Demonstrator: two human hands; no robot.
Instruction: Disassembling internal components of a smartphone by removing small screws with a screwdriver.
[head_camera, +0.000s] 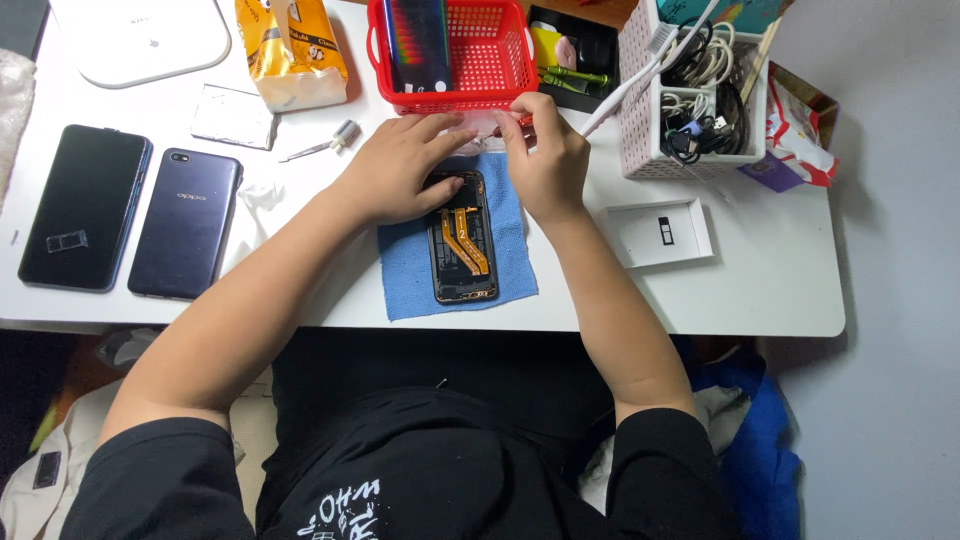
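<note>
Your left hand (400, 165) rests flat over the top end of the opened phone (463, 240), fingers spread and pressing down on it, holding nothing else. Your right hand (548, 155) is curled narrow just above the phone's upper right corner, fingertips pinched around a thin red-handled tool (521, 121) whose tip is hidden behind your fingers. The two hands almost touch at the fingertips.

The opened phone lies back-side up, its cover off, with orange ribbon cables running down its dark inside. It sits lengthwise on a blue cloth (408, 270) near the front edge of the white counter (760, 290), right in front of you.

Just beyond your hands stands a red plastic basket (495, 55) with a dark, shiny panel leaning inside it. To the right of it is a white perforated bin (640, 100) stuffed with cables, and a white toothbrush (630, 80) sticks out of it toward your right hand. A small white tray (690, 240) lies on the counter right of the cloth.

To your left, well apart from the cloth, two dark phones lie side by side: a dark blue phone (185, 222) and a black phone (85, 205). A yellow tissue pack (292, 50) and small tweezers (320, 145) lie behind them.
</note>
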